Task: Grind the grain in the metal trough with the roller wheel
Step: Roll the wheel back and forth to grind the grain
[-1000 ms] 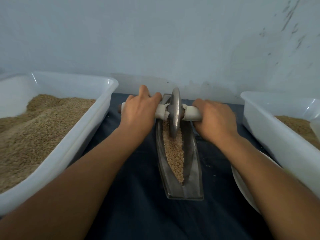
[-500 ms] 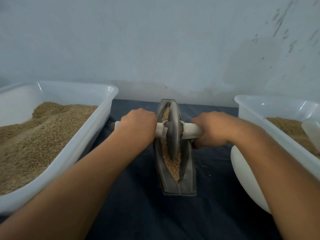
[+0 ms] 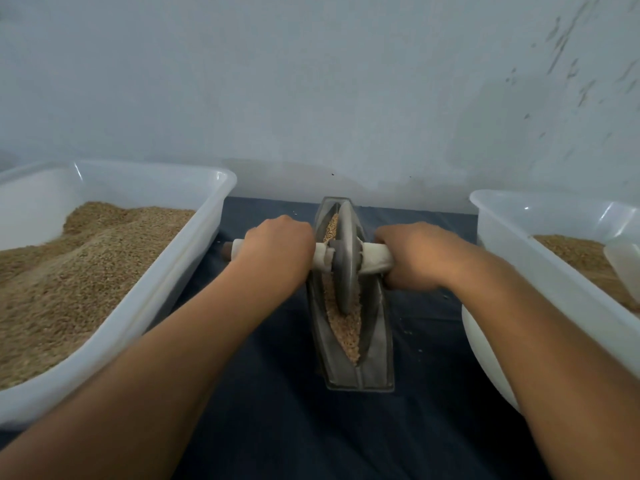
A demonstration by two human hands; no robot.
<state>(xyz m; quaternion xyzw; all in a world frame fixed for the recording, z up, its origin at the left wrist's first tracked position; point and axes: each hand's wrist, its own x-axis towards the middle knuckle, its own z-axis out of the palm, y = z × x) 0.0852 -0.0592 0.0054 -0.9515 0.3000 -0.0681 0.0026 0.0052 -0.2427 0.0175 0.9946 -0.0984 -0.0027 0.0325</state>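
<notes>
Grain [image 3: 341,322] lies along the groove of a metal trough [image 3: 375,355] on a dark cloth [image 3: 277,393], where the roller wheel [image 3: 346,258] now stands near mid-length, drawn back from the far end it reached a second ago. The left hand [image 3: 277,244] and right hand [image 3: 415,258] each grip the cloth-wrapped axle [image 3: 375,260]. Whole kernels suggest more passes remain. White tubs [image 3: 194,244] of grain flank the trough.
</notes>
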